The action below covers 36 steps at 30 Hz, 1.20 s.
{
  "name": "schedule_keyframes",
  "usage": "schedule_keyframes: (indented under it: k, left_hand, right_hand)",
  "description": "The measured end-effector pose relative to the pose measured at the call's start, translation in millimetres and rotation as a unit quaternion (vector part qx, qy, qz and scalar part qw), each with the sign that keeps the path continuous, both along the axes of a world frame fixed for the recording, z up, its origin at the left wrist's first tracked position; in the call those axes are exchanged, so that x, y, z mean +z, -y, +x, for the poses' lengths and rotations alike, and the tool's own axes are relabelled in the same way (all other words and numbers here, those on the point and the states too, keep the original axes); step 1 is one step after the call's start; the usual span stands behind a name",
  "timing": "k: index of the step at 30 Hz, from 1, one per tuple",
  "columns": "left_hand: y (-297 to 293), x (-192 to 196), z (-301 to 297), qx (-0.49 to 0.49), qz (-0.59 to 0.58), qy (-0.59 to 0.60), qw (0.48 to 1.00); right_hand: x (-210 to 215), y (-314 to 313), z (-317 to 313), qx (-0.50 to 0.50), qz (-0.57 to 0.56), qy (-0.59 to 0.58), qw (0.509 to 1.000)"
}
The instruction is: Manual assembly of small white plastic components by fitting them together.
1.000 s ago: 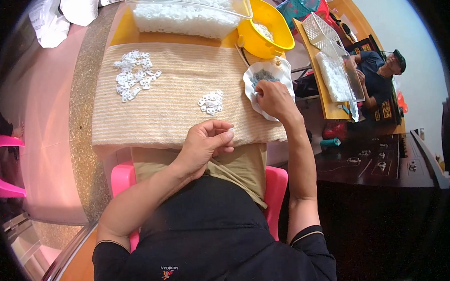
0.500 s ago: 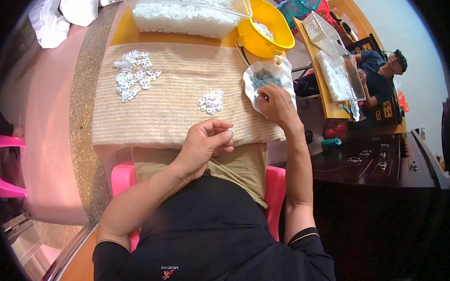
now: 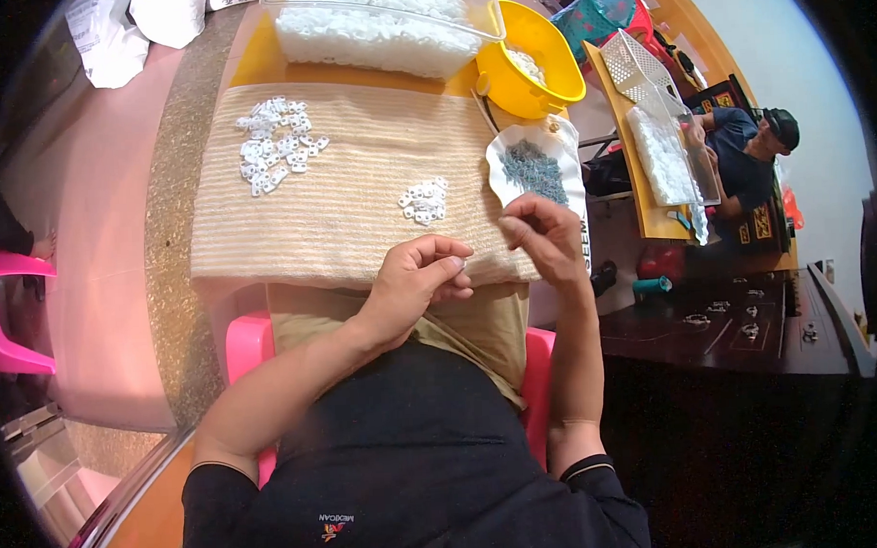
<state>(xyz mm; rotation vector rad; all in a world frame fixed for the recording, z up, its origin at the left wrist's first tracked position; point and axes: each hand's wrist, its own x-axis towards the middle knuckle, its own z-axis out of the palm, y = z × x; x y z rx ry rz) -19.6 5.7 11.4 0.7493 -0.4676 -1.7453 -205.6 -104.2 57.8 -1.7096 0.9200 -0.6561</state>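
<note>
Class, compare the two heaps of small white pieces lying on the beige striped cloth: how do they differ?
The far-left heap is larger and loosely scattered; the near heap is smaller and tightly clustered. The far-left heap lies away from both hands; the near heap lies close to them. Both hold similar small white pieces on the cloth.

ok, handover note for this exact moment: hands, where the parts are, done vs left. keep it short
Left hand: fingers pinched together at the near edge of the striped cloth; what it pinches is too small to tell.
Right hand: raised beside the white dish of grey parts, fingers curled.
Small white pile lies ahead of the hands, larger white pile at far left of the cloth.
Clear tray of white parts and yellow bowl behind.
Done versus left: cannot tell.
</note>
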Motion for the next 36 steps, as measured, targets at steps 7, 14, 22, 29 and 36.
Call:
schedule_keyframes:
  k: [7,14,22,29,36]
  left_hand:
    - [2,-1,3,-0.043,-0.036,-0.012,0.998]
    - [4,-1,7,-0.066,-0.060,-0.003,0.996]
    - [4,6,12,-0.067,-0.030,0.019,0.997]
    - [9,-22,-9,0.009,-0.138,0.051,0.989]
    - [2,6,7,0.067,-0.149,0.298,0.941]
  right_hand:
    - [8,-35,20,0.077,0.008,0.044,0.996]
    - [-2,-31,18,0.102,-0.051,0.068,0.991]
    - [-5,-33,22,0.077,-0.073,0.047,0.993]
    - [-12,-38,21,0.047,-0.043,0.063,0.996]
    - [-9,-44,33,0.006,-0.020,0.055,0.998]
